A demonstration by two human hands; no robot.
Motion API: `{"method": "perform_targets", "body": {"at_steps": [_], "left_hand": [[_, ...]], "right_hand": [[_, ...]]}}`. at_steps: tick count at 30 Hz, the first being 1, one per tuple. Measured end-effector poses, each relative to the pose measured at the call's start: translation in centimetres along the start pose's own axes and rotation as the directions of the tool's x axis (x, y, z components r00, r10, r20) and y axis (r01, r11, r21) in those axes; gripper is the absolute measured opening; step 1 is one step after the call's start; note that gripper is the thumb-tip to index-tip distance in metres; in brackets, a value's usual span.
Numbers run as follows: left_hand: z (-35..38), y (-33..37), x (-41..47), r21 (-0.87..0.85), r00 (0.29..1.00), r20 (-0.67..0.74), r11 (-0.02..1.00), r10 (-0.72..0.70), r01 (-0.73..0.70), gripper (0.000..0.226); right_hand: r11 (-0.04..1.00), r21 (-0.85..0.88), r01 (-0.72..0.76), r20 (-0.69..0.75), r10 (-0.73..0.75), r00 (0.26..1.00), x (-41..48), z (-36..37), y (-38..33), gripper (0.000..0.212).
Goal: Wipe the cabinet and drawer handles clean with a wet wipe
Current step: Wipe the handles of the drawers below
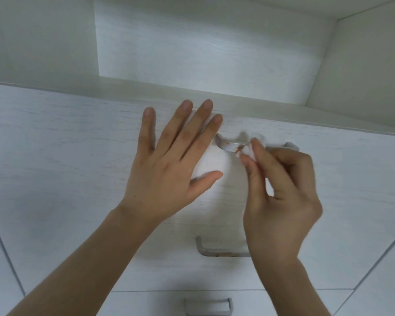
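Note:
My right hand (281,197) pinches a small white wet wipe (245,149) against the top drawer's grey handle (228,145). The wipe shows brown smears, and a brown smear sits on the handle beside it. My left hand (169,160) lies flat with fingers spread on the white drawer front (66,144), just left of the handle. A second grey handle (214,250) on the drawer below carries brown marks and is partly hidden by my right wrist. A third handle (209,306) shows at the bottom edge.
Above the drawers a white open shelf recess (203,46) reaches back, with its ledge (146,87) running along the top drawer's upper edge. White cabinet panels (379,258) flank the drawers on both sides.

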State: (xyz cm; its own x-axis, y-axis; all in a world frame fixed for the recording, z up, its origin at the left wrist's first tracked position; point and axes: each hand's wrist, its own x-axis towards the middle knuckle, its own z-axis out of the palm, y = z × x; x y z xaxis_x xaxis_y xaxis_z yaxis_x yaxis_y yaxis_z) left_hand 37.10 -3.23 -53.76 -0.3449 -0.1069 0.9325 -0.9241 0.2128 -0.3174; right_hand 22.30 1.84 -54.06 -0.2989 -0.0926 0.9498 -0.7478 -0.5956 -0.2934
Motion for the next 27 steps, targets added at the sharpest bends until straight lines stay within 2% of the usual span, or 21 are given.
{"method": "perform_targets", "body": {"at_steps": [3, 6, 10, 14, 17, 20, 24, 27], "left_hand": [[-0.1, -0.1, 0.0, -0.004, 1.000, 0.013, 1.000, 0.002, -0.002, 0.072], [-0.3, -0.6, -0.2, -0.006, 1.000, 0.020, 1.000, 0.011, -0.011, 0.072], [-0.2, -1.0, -0.8, 0.004, 1.000, 0.017, 1.000, -0.009, 0.009, 0.073], [-0.1, -0.9, -0.8, 0.000, 1.000, 0.006, 1.000, -0.005, 0.005, 0.071], [-0.2, -0.9, -0.8, -0.003, 1.000, -0.001, 1.000, -0.005, 0.005, 0.071], [-0.2, -0.9, -0.8, -0.004, 1.000, 0.001, 1.000, -0.002, 0.002, 0.071], [-0.3, -1.0, -0.9, 0.004, 1.000, 0.009, 1.000, -0.006, 0.006, 0.072], [-0.2, -1.0, -0.9, 0.013, 1.000, 0.010, 1.000, 0.000, 0.000, 0.072]], "right_hand": [[0.999, 0.017, -0.041, -0.014, 0.041, 0.999, 0.0, 0.2, -0.3, 0.020], [1.000, 0.016, -0.021, 0.003, 0.020, 1.000, 0.0, -0.1, -0.4, 0.020], [0.985, 0.074, -0.157, -0.049, 0.161, 0.986, 0.3, -0.3, 0.0, 0.021], [0.997, 0.047, -0.064, 0.030, 0.063, 0.998, 0.2, 0.0, -0.3, 0.021], [0.993, 0.056, -0.102, -0.015, 0.103, 0.995, 0.3, 0.1, -0.4, 0.019], [0.999, 0.029, -0.026, 0.008, 0.026, 1.000, 0.1, 0.1, -0.7, 0.019], [0.989, 0.080, -0.128, -0.036, 0.132, 0.991, 0.4, -0.4, -0.8, 0.020], [0.994, 0.041, -0.103, -0.042, 0.104, 0.994, 0.7, -0.4, -0.9, 0.024]]}}
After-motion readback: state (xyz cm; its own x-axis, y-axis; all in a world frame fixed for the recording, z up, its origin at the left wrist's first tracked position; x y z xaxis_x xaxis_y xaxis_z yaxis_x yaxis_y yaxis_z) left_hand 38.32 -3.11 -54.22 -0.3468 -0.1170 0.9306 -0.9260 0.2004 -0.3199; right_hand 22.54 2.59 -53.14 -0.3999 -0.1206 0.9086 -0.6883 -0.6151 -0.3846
